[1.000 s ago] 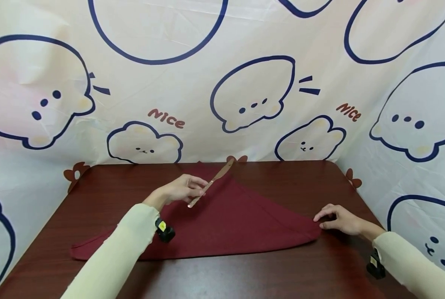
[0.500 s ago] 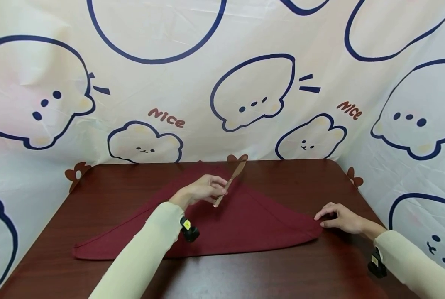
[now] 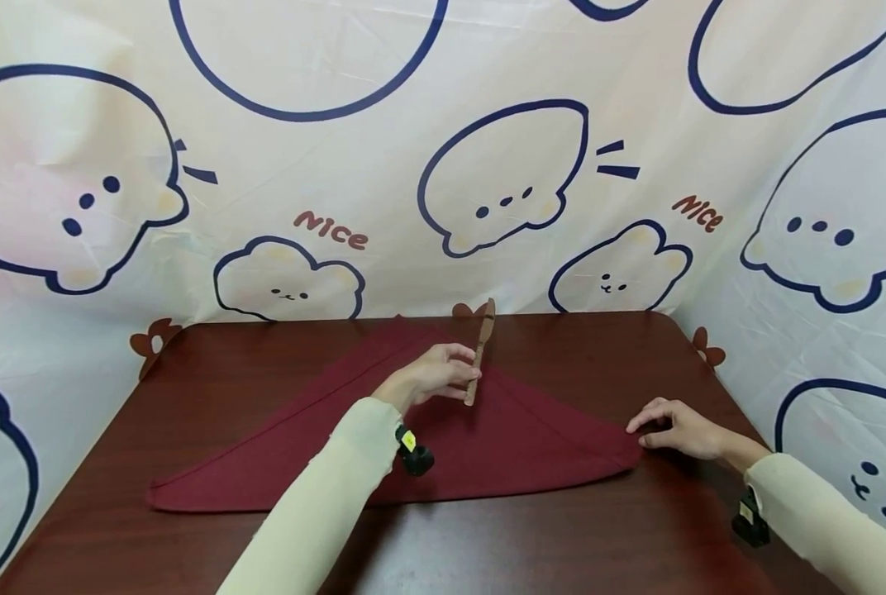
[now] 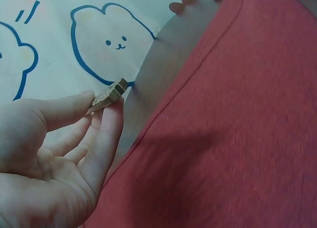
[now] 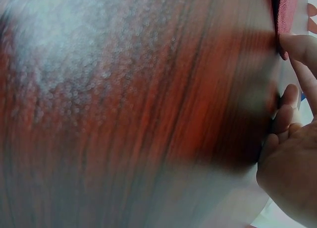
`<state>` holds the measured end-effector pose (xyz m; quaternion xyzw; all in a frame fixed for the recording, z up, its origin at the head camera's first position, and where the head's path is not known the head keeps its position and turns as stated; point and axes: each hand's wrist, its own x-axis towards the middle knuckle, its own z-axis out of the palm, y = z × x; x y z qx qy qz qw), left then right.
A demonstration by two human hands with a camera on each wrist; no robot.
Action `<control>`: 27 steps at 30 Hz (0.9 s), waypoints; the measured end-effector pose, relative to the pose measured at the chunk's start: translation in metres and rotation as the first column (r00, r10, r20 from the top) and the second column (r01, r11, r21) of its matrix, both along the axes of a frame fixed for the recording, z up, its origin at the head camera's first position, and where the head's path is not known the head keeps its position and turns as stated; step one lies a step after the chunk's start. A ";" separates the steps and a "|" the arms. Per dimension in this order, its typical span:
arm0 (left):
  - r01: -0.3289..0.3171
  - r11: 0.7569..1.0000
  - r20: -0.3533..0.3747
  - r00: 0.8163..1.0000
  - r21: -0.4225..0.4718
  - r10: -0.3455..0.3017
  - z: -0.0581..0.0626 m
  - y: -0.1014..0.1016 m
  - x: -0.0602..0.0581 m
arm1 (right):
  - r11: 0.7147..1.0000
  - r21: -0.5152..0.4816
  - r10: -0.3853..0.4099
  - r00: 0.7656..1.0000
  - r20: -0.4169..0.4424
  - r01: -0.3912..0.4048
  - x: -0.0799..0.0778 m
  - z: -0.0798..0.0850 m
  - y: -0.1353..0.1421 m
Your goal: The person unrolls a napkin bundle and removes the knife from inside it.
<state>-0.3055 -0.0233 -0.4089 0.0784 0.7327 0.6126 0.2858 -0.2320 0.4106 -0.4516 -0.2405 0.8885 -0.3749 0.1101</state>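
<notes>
A dark red cloth [image 3: 547, 446] lies on the table in a triangle, its peak toward the back edge. Over the middle of it, my left hand [image 3: 437, 370] pinches a brown-gold table knife [image 3: 486, 326] by the handle, blade pointing up and away. The left wrist view shows the squared handle end [image 4: 118, 89] between thumb and fingers, with the hand's shadow falling on the cloth below. At the cloth's right corner, my right hand [image 3: 681, 428] holds the tip between thumb and forefinger. Only a strip of that corner [image 5: 286, 15] shows in the right wrist view.
The dark wood table [image 3: 532, 545] reflects light near its front. A pale curtain [image 3: 383, 165] with cartoon outlines hangs right behind the table's back edge and along both sides. Each wrist wears a small black camera [image 3: 416, 456].
My left hand has moved right across the cloth with the knife, whose blade has turned more upright. The right hand stays at the corner.
</notes>
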 end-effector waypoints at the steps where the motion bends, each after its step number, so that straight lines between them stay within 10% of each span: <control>1: -0.014 1.000 0.003 1.000 0.010 0.014 0.000 0.003 -0.001 | 1.000 0.001 0.000 1.000 -0.005 0.000 0.000 0.000 0.000; 27: -0.244 0.950 0.170 0.962 0.195 0.212 -0.026 0.062 -0.004 | 1.000 0.022 0.003 1.000 0.004 -0.003 -0.004 -0.004 0.004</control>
